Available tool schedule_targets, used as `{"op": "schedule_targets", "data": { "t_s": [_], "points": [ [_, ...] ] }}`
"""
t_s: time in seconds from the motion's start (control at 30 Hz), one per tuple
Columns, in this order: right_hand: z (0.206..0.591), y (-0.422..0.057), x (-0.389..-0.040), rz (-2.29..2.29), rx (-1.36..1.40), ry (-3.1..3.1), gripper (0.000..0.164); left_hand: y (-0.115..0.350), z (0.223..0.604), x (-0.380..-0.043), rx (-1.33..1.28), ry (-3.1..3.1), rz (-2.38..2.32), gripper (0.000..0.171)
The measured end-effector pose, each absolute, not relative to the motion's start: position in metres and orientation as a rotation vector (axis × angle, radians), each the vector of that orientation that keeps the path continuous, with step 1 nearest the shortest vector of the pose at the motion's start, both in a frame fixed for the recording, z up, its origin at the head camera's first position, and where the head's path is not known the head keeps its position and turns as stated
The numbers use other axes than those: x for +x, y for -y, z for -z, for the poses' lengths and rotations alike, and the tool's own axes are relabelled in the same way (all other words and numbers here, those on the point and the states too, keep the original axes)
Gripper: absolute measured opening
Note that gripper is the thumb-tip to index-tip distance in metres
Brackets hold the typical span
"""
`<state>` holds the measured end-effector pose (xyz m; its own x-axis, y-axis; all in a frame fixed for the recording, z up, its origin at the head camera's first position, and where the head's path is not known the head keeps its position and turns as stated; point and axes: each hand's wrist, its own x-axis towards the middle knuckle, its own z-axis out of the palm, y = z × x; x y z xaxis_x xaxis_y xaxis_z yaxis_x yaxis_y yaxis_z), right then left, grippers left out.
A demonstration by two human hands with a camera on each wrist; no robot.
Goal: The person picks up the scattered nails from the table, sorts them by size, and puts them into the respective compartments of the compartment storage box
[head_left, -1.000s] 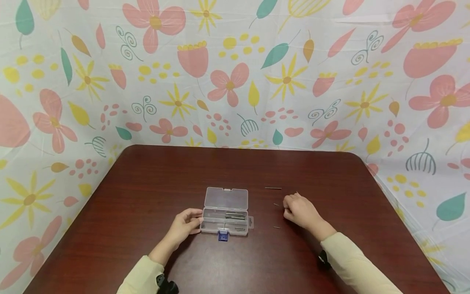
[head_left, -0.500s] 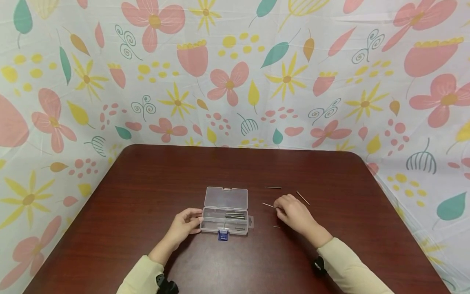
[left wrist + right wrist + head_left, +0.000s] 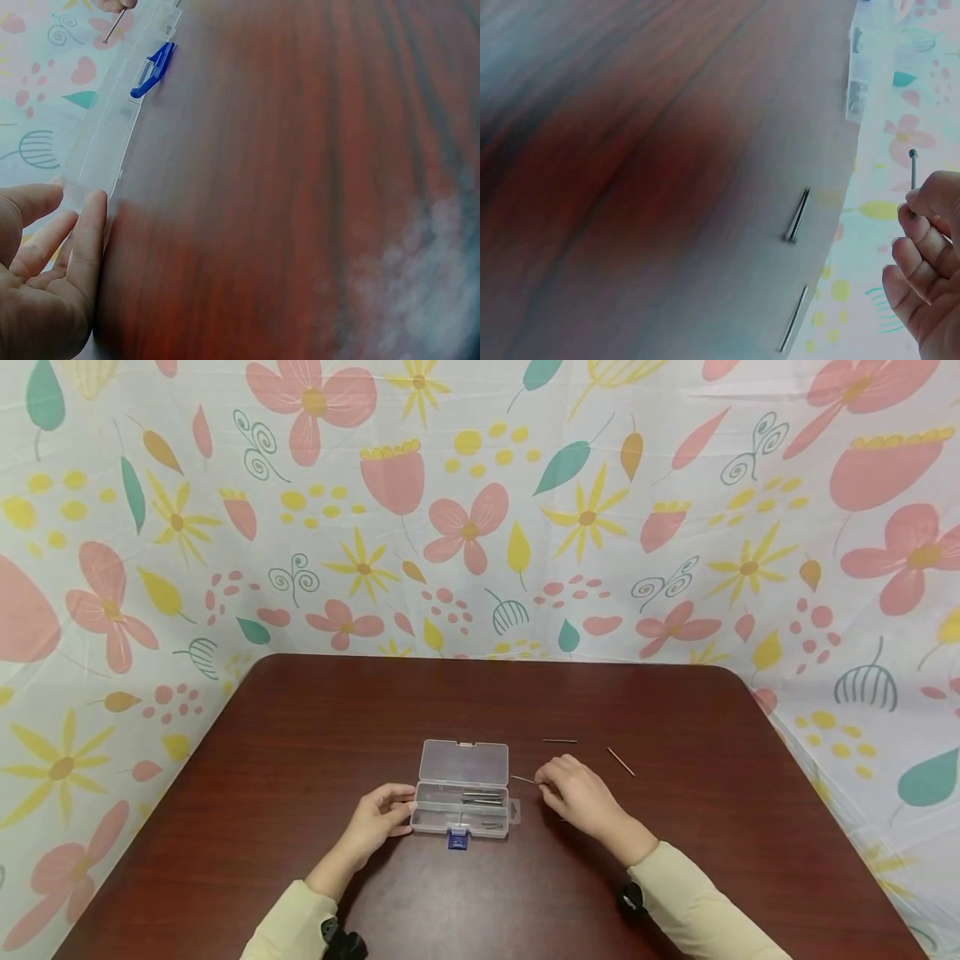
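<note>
A clear plastic divider box (image 3: 435,820) with a blue latch (image 3: 458,839) stands with its lid (image 3: 465,763) raised. Several metal nails (image 3: 482,797) lie in its right compartments. My left hand (image 3: 375,817) rests its thumb and fingertips against the box's left end, fingers fairly straight in the left wrist view. Just right of the box, my right hand (image 3: 581,793) pinches a nail (image 3: 913,169) between thumb and index finger. The nail's round head sticks up in the right wrist view, and its free end points toward the box in the head view.
Two longer nails lie on the dark wood table (image 3: 360,710): one nail (image 3: 559,741) behind the right hand, another nail (image 3: 621,762) slanting to its right. Short nails (image 3: 795,217) lie near the box. A flowered cloth (image 3: 480,510) hangs behind the table.
My right hand has picked up a nail from the table and carried it left toward the box, uncovering the slanting nail. My left hand stays at the box's end.
</note>
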<state>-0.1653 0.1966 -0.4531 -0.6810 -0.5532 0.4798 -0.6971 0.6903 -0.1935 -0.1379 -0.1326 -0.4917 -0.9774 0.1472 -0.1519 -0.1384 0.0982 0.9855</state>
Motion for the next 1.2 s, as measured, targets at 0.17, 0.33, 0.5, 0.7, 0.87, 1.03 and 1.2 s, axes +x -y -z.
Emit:
{"op": "schedule_targets", "data": {
  "t_s": [0.17, 0.33, 0.5, 0.7, 0.87, 1.03, 1.2],
  "points": [
    [0.452, -0.183, -0.165, -0.541, 1.001, 2.495, 0.017, 0.133, 0.491, -0.137, 0.007, -2.154, -1.978, 0.035],
    [0.449, -0.168, -0.165, -0.544, 1.021, 2.485, 0.016, 0.133, 0.49, -0.138, 0.001, -2.154, -1.979, 0.035],
    [0.448, -0.155, -0.164, -0.526, 1.05, 2.483, 0.013, 0.133, 0.49, -0.138, 0.006, -2.155, -1.978, 0.035],
    [0.454, -0.145, -0.165, -0.483, 1.116, 2.439, 0.014, 0.133, 0.491, -0.138, 0.005, -2.153, -1.981, 0.034],
    [0.46, -0.142, -0.166, -0.485, 1.127, 2.439, 0.015, 0.133, 0.494, -0.138, 0.003, -2.151, -1.978, 0.034],
    [0.462, -0.14, -0.168, -0.487, 1.132, 2.433, 0.016, 0.132, 0.494, -0.139, 0.002, -2.167, -1.981, 0.032],
    [0.463, -0.138, -0.171, -0.439, 1.167, 2.432, 0.016, 0.132, 0.495, -0.139, -0.003, -2.172, -1.985, 0.032]
  ]
}}
